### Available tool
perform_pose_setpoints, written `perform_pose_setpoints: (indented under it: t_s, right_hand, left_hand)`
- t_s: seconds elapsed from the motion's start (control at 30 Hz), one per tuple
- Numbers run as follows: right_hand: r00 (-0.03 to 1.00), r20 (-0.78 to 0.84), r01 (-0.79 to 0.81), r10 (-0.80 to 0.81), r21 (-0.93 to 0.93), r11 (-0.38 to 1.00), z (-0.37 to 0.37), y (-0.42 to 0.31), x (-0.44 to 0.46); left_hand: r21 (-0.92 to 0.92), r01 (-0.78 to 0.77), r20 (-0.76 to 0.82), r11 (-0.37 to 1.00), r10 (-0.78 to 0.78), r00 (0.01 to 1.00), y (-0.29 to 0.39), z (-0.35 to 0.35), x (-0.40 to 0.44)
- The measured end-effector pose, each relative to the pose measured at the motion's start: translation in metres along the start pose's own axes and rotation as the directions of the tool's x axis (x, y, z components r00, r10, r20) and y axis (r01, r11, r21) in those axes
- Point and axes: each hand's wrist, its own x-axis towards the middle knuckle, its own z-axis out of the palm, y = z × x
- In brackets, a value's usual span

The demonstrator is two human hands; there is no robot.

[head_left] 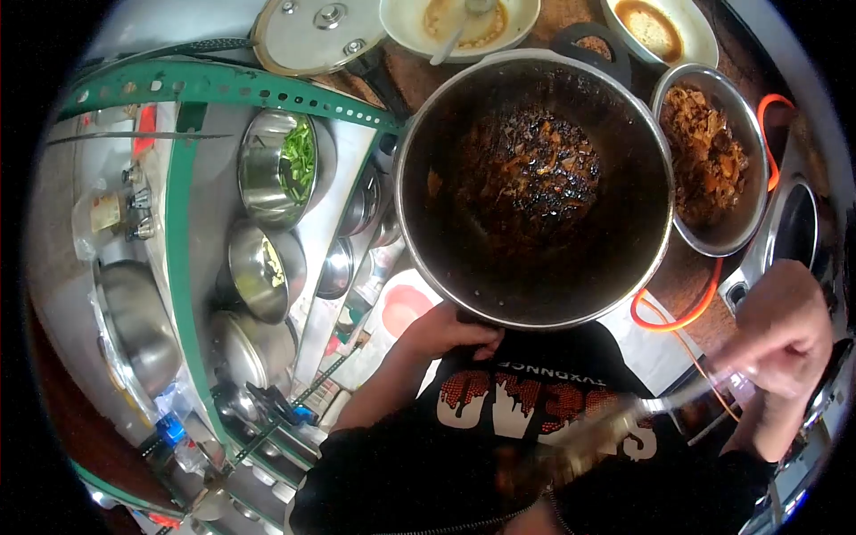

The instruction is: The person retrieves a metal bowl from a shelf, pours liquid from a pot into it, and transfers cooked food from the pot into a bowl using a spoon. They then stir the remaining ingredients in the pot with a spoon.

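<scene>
A large dark pot (535,276) with a metal rim takes up the middle of the head view. On its bottom lies a dark, glossy, burnt-looking layer of food (544,178). My left hand (450,332) is closed around the pot's near handle, which is mostly hidden under the rim and fingers. At the right, my right hand (780,334) is wrapped round a long metal cooking utensil (615,423), held away from the pot across my front. Its head is smeared by motion, so its exact kind is unclear. A steel bowl of brown cooked food (711,165) stands right of the pot.
Behind the pot are a lid (312,40), a bowl with a spoon (401,31) and another bowl with brown liquid (700,49). An orange hose (682,325) loops at the right. A green-framed shelf (178,250) at the left holds steel bowls, one with cut greens (299,160).
</scene>
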Motion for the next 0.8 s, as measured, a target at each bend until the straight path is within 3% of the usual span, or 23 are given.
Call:
perform_pose_setpoints:
  t_s: [0.07, 0.13, 0.23, 0.27, 0.37, 0.6, 0.67, 0.7, 0.73, 0.8]
  right_hand:
    - [0.991, -0.112, -0.092, 0.071, -0.193, 0.977, 0.011, 0.004, 0.005]
    - [0.943, -0.328, -0.187, 0.044, -0.418, 0.889, 0.033, 0.02, 0.015]
    - [0.886, -0.457, -0.36, -0.075, -0.781, 0.51, 0.058, 0.032, 0.034]
    - [0.871, -0.491, -0.473, 0.028, -0.82, 0.323, 0.065, 0.044, 0.033]
    - [0.875, -0.476, -0.472, -0.089, -0.879, 0.066, 0.082, 0.061, 0.047]
    - [0.867, -0.439, -0.452, -0.235, -0.892, -0.002, 0.09, 0.064, 0.064]
    - [0.896, -0.431, -0.436, -0.106, -0.9, -0.022, 0.095, 0.08, 0.063]
    - [0.887, -0.436, -0.444, -0.154, -0.896, -0.015, 0.097, 0.078, 0.065]
    - [0.875, -0.443, -0.454, -0.196, -0.891, -0.011, 0.101, 0.074, 0.068]
    - [0.842, -0.465, -0.469, -0.274, -0.882, 0.058, 0.103, 0.082, 0.071]
  left_hand:
    - [0.025, -0.014, -0.018, 1.0, 0.015, 1.0, -0.005, -0.001, 0.0]
    - [0.041, -0.018, 0.038, 0.999, 0.017, 0.999, -0.008, -0.008, 0.003]
    - [-0.034, -0.06, -0.015, 0.998, 0.059, 0.998, -0.004, 0.001, 0.001]
    - [-0.027, -0.059, -0.001, 0.998, 0.059, 0.998, -0.003, 0.0, 0.001]
    - [0.015, -0.064, 0.017, 0.998, 0.064, 0.998, 0.003, 0.002, 0.0]
    - [0.015, -0.039, 0.02, 0.999, 0.039, 0.999, -0.003, 0.0, 0.001]
    - [-0.011, -0.049, 0.065, 0.999, 0.05, 0.997, -0.006, -0.005, 0.0]
    - [-0.014, -0.054, 0.102, 0.998, 0.056, 0.993, -0.004, -0.006, 0.002]
    - [-0.035, -0.019, 0.005, 0.999, 0.019, 1.0, -0.001, -0.001, 0.0]
    - [-0.022, -0.015, 0.016, 1.0, 0.016, 1.0, 0.01, 0.008, -0.003]
